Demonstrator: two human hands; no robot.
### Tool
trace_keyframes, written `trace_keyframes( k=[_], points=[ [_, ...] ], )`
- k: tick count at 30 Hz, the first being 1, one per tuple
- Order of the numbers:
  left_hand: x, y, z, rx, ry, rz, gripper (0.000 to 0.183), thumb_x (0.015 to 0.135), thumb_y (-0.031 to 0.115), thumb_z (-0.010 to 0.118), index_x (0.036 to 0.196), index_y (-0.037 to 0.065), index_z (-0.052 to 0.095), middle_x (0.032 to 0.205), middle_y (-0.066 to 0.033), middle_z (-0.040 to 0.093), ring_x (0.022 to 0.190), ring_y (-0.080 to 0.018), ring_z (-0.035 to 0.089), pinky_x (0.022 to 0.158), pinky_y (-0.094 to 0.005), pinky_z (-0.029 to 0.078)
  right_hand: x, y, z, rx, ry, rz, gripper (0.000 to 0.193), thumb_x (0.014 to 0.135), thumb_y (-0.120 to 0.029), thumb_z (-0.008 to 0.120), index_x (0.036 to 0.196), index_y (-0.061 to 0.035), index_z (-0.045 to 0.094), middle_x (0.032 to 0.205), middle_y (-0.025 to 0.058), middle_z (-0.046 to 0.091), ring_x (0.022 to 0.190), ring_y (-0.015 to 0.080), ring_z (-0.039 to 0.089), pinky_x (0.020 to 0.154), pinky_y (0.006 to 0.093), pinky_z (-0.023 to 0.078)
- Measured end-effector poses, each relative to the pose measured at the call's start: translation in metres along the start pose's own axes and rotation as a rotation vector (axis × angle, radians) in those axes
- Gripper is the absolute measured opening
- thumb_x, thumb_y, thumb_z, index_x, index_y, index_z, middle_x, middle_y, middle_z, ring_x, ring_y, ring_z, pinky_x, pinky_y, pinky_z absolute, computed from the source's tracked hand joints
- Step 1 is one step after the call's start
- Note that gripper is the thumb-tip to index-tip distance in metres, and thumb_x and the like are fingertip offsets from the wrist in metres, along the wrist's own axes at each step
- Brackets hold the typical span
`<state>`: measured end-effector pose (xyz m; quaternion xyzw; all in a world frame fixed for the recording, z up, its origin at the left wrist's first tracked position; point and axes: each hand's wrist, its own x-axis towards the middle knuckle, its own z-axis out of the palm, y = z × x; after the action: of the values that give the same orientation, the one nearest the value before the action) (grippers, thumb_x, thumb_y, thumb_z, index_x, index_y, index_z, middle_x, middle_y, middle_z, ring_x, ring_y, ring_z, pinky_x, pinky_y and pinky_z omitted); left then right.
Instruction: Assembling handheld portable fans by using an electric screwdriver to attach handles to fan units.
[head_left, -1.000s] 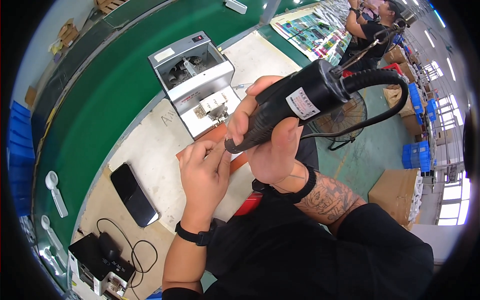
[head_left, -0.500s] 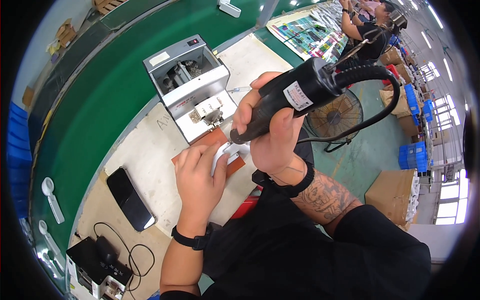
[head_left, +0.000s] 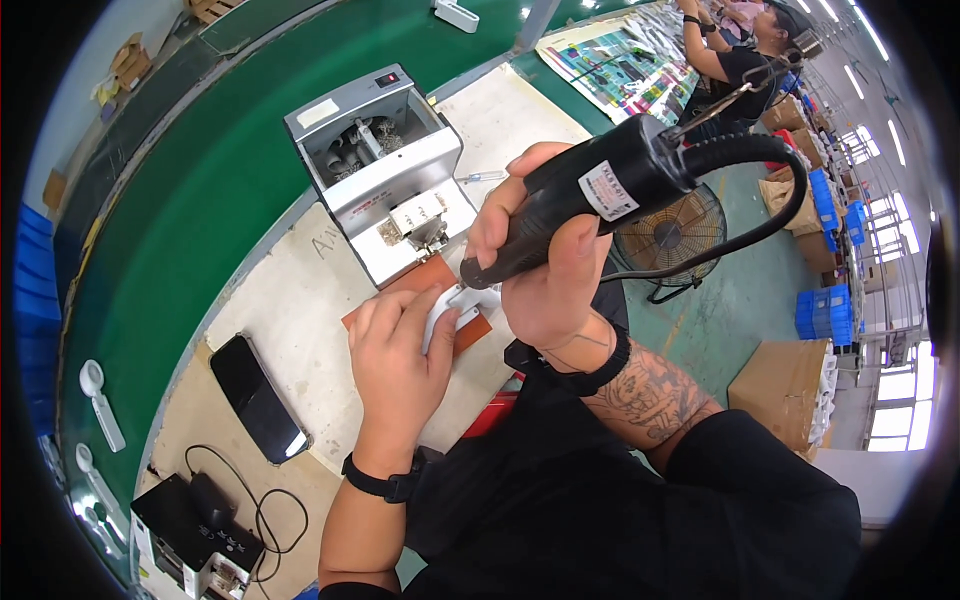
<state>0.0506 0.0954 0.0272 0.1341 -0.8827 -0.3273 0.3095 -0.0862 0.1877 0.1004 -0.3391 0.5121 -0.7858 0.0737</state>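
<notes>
My right hand (head_left: 548,285) is wrapped round a black electric screwdriver (head_left: 545,215), which is tilted with its tip down to the left. The tip meets a white plastic part (head_left: 441,318) lying on a reddish-brown pad (head_left: 474,336). My left hand (head_left: 393,350) pinches this part between thumb and fingers and covers much of it. Just beyond the pad stands a grey screw feeder (head_left: 378,165), its open hopper holding loose screws. Whether a screw sits under the tip is too small to make out.
A black phone (head_left: 260,398) lies left of my forearm, above a black device (head_left: 190,525) with a cable. White round-headed parts (head_left: 103,405) rest on the green conveyor belt (head_left: 245,160). A floor fan (head_left: 670,230) stands at right; a co-worker (head_left: 745,70) is farther back.
The screwdriver's rear end has shifted slightly right, with its tip staying on the white part. The white parts at the belt's left have slid slightly toward the lower left.
</notes>
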Motion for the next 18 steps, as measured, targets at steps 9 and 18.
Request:
trace_keyframes(
  k=[9, 18],
  points=[
    [-0.002, 0.0, 0.001, 0.028, -0.009, -0.029, 0.026, 0.088, 0.017, 0.085, 0.113, 0.007, 0.082, 0.101, -0.0037, 0.072, 0.101, -0.0262, 0.067, 0.093, -0.0395, 0.05, -0.012, 0.014, -0.001, 0.184, -0.021, 0.05, 0.076, 0.095, -0.055, 0.083, 0.131, 0.0043, 0.052, 0.088, 0.0009, 0.065, 0.075, 0.0063, 0.057, 0.068, 0.0229, 0.047],
    [-0.001, -0.003, -0.001, 0.03, -0.007, -0.037, 0.024, 0.088, 0.017, 0.085, 0.11, 0.008, 0.081, 0.101, -0.0031, 0.071, 0.1, -0.0267, 0.066, 0.091, -0.04, 0.05, -0.014, 0.025, -0.004, 0.141, -0.155, -0.045, 0.053, 0.099, -0.035, 0.076, 0.126, 0.0031, 0.05, 0.091, 0.0042, 0.064, 0.08, 0.0078, 0.058, 0.069, 0.0237, 0.048]
  ],
)
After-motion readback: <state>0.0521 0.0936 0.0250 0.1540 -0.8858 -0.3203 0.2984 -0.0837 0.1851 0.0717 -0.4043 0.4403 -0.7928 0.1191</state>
